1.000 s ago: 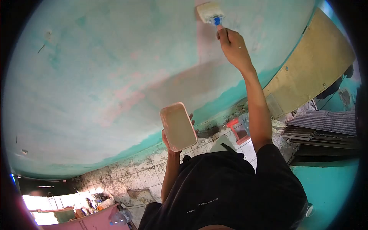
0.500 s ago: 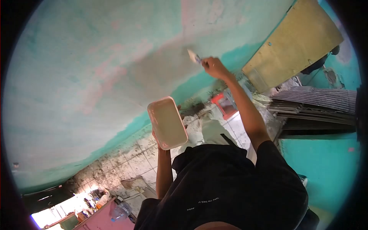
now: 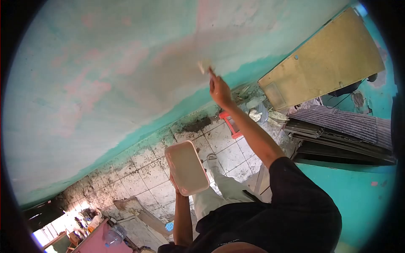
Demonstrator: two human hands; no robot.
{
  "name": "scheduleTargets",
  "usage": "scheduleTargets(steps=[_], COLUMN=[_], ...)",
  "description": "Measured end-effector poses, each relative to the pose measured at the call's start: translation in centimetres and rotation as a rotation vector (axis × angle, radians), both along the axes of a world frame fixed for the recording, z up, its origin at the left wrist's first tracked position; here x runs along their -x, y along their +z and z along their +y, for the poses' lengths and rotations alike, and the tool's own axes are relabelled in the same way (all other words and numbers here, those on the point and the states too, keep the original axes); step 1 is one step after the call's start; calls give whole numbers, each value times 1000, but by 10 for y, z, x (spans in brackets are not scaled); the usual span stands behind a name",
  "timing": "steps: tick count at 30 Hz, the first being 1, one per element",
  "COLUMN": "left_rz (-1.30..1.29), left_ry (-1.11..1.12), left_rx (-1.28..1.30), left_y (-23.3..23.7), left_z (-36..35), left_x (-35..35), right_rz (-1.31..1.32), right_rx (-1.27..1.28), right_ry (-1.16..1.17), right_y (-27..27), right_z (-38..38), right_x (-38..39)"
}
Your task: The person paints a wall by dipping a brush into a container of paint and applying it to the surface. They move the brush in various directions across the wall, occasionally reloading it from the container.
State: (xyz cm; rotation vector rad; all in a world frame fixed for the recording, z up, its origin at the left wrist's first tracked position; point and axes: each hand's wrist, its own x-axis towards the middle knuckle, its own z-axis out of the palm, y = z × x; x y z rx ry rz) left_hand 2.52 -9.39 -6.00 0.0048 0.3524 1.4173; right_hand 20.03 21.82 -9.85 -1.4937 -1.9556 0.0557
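My right hand (image 3: 220, 89) is raised near the wall (image 3: 126, 80), its fingers wrapped round the handle of a brush (image 3: 204, 66). The bristles look pale and blurred against a greyish patch of the green and pink wall. Lower down, my left hand (image 3: 174, 184) holds a shallow rectangular tray (image 3: 187, 168) from beneath and along its side; most of the fingers are hidden behind it. Pale material covers the tray's inside.
A red stool (image 3: 230, 125) stands on the dirty tiled floor (image 3: 149, 185). At the right are a yellowish board (image 3: 325, 59) and stacked corrugated sheets (image 3: 341, 126). A plastic bottle (image 3: 114, 236) lies at the lower left on a pink surface (image 3: 93, 242).
My right hand and the brush have moved down and slightly left along the wall. The tray in my left hand appears lower, and the view has shifted, showing more floor.
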Motion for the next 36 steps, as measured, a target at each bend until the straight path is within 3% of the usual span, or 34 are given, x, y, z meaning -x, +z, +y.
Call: scheduleTargets(steps=[2,4,6,10,12,13,15,17,18,20,21,22,23,25,26,28,32,33,35,36], left_rz=[12,14,102,-24,691,679,116,250,390,411,452,142,135,72,68,295,371,365,372,231], left_ry=[29,52,65,140,84,86,331,390,444,423,380,351,352,309,298,222,199,207,211,227], left_rx=[27,54,66,74,255,276,200,238,265,242,242,106,103,130,140,115,218,194,169,192], left_y=[-15,-25,-33,-61,-59,-58,-60,-90,-103,-117,-115,-101,-103,-109,-110,-112,-120,-127,-150,-167], left_z=[-9,-17,-26,-40,-45,-46,-38,-49,-54,-47,-47,-44,-43,-48,-51,-49,-47,-46,-50,-60], left_x=[-6,-9,-12,-22,-29,-34,-43,-49,-52,-47,-43,-36,-29,-12,-5,5,18,26,42,52], right_rz=[-159,-137,-84,305,270,263,295,305,315,237,160,73,66,-256,-211,-74,188,323,498,402], right_rx=[469,437,342,-306,-545,-525,-516,-597,-460,-404,-234,-44,-48,474,499,325,-249,-311,-375,-451], right_ry=[80,104,140,210,212,222,150,200,162,167,132,95,97,166,185,116,155,147,171,166], right_y=[-69,-57,8,165,190,175,132,46,-1,-79,-98,-120,-128,-125,-113,-36,115,128,95,54], right_z=[-3,-18,-21,-8,14,24,39,46,40,25,10,1,4,-2,-1,-5,-15,-14,12,29], right_x=[-16,-20,-22,-12,-9,-5,9,20,20,14,9,1,-4,-15,-20,-10,10,14,19,24])
